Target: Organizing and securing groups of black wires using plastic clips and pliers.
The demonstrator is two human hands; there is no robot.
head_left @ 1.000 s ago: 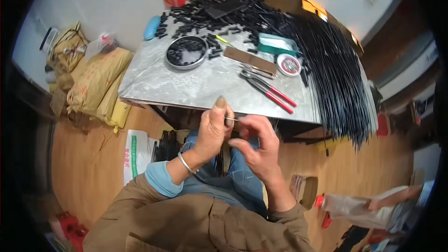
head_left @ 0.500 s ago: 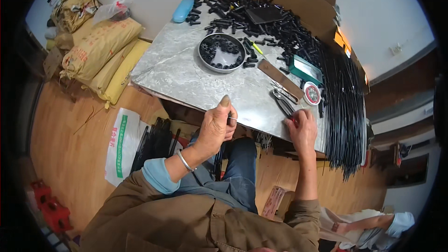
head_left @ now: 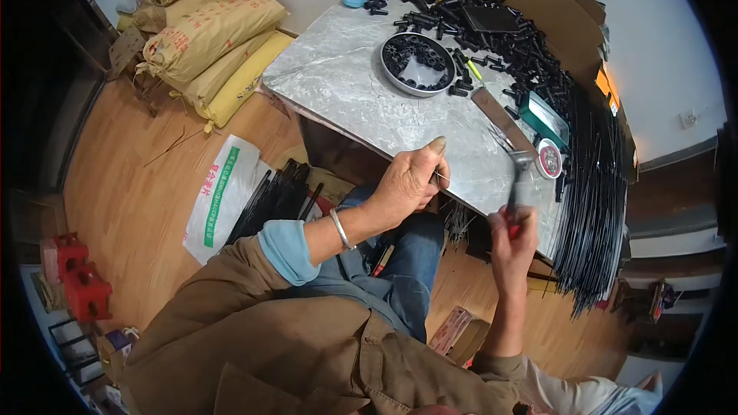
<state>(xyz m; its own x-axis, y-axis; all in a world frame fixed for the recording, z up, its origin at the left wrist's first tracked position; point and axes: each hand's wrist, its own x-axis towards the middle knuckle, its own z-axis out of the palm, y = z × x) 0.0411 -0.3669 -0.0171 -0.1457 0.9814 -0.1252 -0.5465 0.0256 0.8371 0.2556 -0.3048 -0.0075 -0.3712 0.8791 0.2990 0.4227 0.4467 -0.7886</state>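
Observation:
My left hand [head_left: 407, 183], with a silver bangle on the wrist, is closed at the table's front edge. A thin wire end [head_left: 443, 177] pokes out between thumb and fingers; the rest of what it holds is hidden. To the right, my right hand [head_left: 513, 242] grips red-handled pliers [head_left: 520, 177], held up with the jaws pointing away from me and blurred by motion. Beyond the hands stands a round metal bowl [head_left: 384, 75] of small black parts. A brown flat bar [head_left: 501, 117] lies on the table near the pliers.
Black tubular parts [head_left: 530, 54] are heaped along the back of the grey table [head_left: 330, 69]. A green box [head_left: 544, 119], a small round tub [head_left: 549, 160] and a bundle of long black rods [head_left: 590, 223] line the right side. Sacks [head_left: 215, 34] are stacked on the floor at left.
My right hand has lifted the pliers off the table, their jaws now raised. My left hand stays closed on the wire. The whole view has shifted, with the table now farther right.

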